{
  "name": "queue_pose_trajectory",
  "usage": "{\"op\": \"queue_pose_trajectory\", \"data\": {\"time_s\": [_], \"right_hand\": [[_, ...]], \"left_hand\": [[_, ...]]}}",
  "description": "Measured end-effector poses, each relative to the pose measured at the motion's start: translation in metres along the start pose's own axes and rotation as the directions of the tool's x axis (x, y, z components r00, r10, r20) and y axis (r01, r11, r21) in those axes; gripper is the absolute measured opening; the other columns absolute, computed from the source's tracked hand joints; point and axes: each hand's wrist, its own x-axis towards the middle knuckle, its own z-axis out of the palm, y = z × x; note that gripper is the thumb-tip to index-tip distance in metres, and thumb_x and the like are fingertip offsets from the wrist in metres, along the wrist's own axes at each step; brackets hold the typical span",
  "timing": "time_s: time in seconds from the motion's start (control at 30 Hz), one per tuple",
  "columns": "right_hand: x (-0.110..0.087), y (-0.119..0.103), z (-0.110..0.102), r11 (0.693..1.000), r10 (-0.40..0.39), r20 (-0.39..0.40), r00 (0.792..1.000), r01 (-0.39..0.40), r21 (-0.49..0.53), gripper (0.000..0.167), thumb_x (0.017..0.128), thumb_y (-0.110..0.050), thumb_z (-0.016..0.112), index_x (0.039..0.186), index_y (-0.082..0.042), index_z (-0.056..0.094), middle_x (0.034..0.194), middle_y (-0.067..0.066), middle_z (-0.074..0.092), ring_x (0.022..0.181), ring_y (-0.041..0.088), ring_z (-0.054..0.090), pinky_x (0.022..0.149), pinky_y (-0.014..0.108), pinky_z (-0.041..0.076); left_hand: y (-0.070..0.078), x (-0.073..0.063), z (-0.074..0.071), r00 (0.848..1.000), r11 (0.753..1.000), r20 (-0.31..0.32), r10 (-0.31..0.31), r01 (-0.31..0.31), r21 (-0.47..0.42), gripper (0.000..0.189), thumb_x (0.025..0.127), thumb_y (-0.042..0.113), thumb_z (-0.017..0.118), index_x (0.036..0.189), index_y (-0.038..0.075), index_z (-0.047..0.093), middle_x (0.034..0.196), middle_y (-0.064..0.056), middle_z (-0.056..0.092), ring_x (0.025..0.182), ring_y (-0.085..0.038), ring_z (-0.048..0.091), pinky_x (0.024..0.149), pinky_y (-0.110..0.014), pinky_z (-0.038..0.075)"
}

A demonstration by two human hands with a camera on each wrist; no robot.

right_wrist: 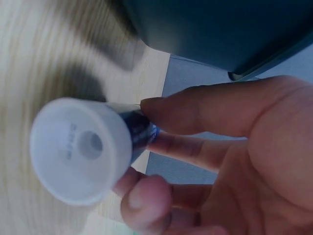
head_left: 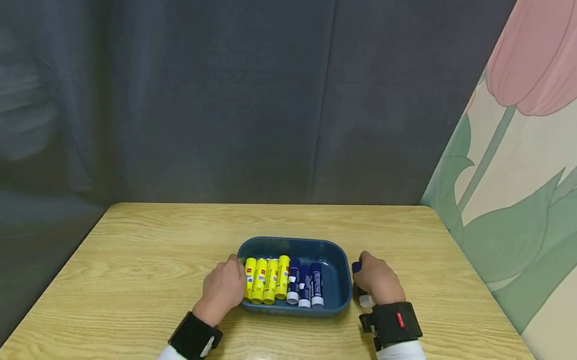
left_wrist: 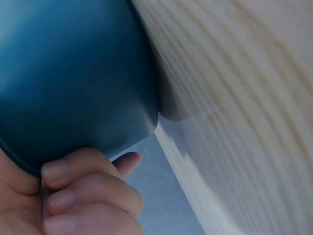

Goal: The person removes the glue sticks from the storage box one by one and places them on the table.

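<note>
A dark blue tray (head_left: pixel 336 288) sits on the table, holding a row of several yellow glue sticks (head_left: pixel 259 281) on its left and three dark blue glue sticks with white ends (head_left: pixel 305 287) beside them. My left hand (head_left: pixel 224 285) grips the tray's left rim, and the left wrist view shows fingers (left_wrist: pixel 93 191) curled there. Just outside the right rim, my right hand (head_left: pixel 379 280) pinches another blue glue stick (right_wrist: pixel 73 152) between thumb and fingers. Its round white base faces the right wrist camera, while the hand partly hides its blue body.
The light wood table (head_left: pixel 151 283) reaches back to a dark grey curtain (head_left: pixel 224 91). A wall with a painted tulip (head_left: pixel 538 59) runs along the table's right side. Inside the tray, bare floor shows to the right of the blue sticks.
</note>
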Motion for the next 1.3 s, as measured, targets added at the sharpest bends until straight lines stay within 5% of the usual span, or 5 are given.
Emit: {"op": "queue_pose_trajectory", "data": {"time_s": [0.5,1.3], "right_hand": [[0.0032,0.0039,-0.0006,0.999,-0.008,-0.051,0.999,0.006,-0.041,0.034,0.076,-0.014,0.054,0.106,-0.001,0.047,0.087,0.017,0.055,0.068,0.025,0.052,0.053,0.040,0.039],[0.0013,0.0026,-0.0014,0.999,0.027,-0.036,0.999,-0.028,-0.036,0.049,0.078,-0.018,0.054,0.121,0.000,0.040,0.098,0.024,0.053,0.075,0.028,0.053,0.057,0.043,0.040]], "left_hand": [[-0.0001,0.0009,-0.0009,1.000,1.000,0.013,0.004,-0.004,0.005,0.034,0.093,0.023,0.029,0.097,-0.003,0.050,0.055,-0.005,0.043,0.042,-0.015,0.042,0.036,-0.029,0.032],[0.0004,-0.0006,-0.0025,1.000,1.000,0.029,0.003,-0.003,-0.003,0.034,0.093,0.023,0.029,0.098,-0.004,0.049,0.055,-0.005,0.043,0.041,-0.015,0.042,0.036,-0.029,0.032]]}}
